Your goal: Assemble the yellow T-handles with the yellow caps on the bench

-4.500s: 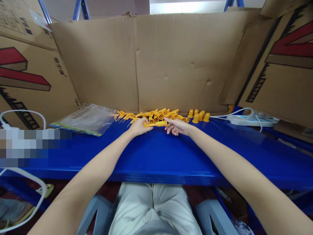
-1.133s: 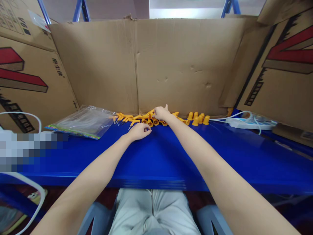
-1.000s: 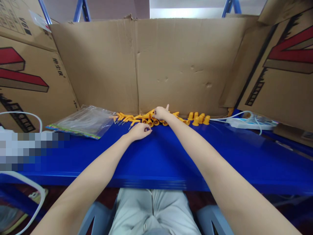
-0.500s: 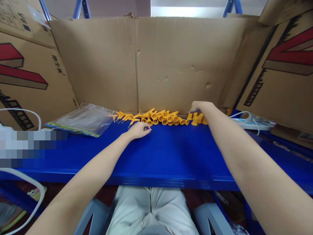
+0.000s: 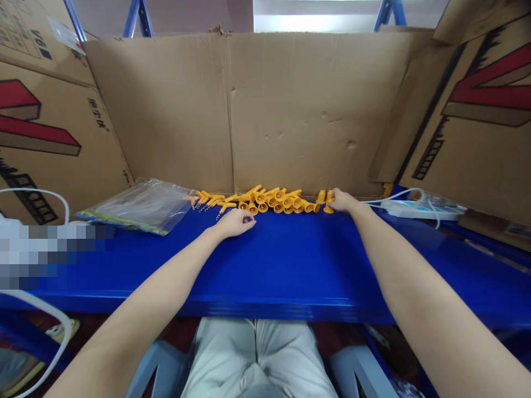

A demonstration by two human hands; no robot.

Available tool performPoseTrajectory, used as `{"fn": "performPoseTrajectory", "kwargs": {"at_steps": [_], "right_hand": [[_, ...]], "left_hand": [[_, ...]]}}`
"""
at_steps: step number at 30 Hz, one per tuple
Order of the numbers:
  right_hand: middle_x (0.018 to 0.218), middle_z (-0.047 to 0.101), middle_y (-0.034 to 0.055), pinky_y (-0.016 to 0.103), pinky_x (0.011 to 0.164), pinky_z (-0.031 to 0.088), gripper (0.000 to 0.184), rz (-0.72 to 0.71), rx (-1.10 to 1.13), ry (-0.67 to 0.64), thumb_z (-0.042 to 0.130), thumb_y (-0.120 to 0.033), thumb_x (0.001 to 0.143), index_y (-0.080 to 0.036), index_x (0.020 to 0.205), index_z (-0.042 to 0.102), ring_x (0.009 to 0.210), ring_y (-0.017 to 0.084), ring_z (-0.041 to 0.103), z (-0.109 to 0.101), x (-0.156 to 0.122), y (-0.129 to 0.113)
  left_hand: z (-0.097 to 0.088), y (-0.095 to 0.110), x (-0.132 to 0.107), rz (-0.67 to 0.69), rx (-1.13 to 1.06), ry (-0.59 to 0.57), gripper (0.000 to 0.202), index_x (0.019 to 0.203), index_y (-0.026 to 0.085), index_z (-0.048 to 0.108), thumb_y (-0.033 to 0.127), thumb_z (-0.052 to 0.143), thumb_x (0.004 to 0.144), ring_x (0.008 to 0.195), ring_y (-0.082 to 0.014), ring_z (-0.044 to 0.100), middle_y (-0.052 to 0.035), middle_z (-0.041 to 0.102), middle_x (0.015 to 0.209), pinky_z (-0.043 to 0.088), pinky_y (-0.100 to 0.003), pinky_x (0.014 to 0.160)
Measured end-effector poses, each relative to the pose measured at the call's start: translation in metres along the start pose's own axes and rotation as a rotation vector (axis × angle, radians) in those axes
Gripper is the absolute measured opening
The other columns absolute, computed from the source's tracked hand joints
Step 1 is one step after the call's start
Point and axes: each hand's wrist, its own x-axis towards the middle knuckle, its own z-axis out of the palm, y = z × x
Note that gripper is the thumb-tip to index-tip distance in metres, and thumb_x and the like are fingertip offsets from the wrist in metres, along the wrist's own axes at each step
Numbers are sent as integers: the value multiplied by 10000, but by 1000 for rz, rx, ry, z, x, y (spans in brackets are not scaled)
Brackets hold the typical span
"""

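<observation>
My left hand (image 5: 235, 223) rests on the blue tabletop with loosely curled fingers; nothing shows between them. Just behind it lie yellow corkscrews (image 5: 287, 202) with bell-shaped ends facing me, piled in a row. Left of that pile are several orange T-shaped corkscrew handles (image 5: 211, 198) with bare metal spirals. At the right end of the row, my right hand (image 5: 342, 200) has its fingers closed around a yellow bell-shaped cup (image 5: 329, 209), partly hidden by the fingers. Another yellow cup (image 5: 321, 197) stands just left of those fingers.
A clear plastic bag (image 5: 139, 205) lies on the left of the blue table (image 5: 274, 260). Cardboard (image 5: 307, 110) walls the back and both sides. At the right is a white power strip (image 5: 418, 209) with a cable. A pixelated white area covers the left edge.
My right hand has come down onto the yellow cups and closed on one, covering part of the group. My left hand has stayed nearly still.
</observation>
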Motion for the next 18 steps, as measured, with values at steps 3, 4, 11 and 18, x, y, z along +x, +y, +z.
{"fn": "performPoseTrajectory", "kwargs": {"at_steps": [3,4,11,18], "right_hand": [[1076,654,189,330,788,464,406,49,3,-11,598,-276,810,-122,1170,490,983,282,633,9,-9,-1],[1096,641,197,334,801,456,418,47,14,-9,577,-298,830,-115,1188,465,999,288,625,11,-12,-2],[1034,633,154,352,794,445,437,18,157,29,552,-365,839,-159,1197,408,929,292,627,20,-31,1],[1008,647,153,386,811,467,434,71,251,123,559,-316,824,-161,1202,413,943,306,635,31,-37,2]], "left_hand": [[0,-1,0,6,8,-3,248,818,158,703,331,527,789,666,-166,614,-45,694,725,438,-267,646],[0,-1,0,6,10,-5,248,821,159,703,331,528,788,668,-167,614,-45,694,726,439,-268,647],[0,-2,1,9,13,3,255,812,165,705,346,528,790,673,-164,610,-43,694,733,442,-266,642],[0,-1,0,-9,23,10,263,817,163,708,349,523,794,674,-164,605,-47,693,738,429,-264,628]]}}
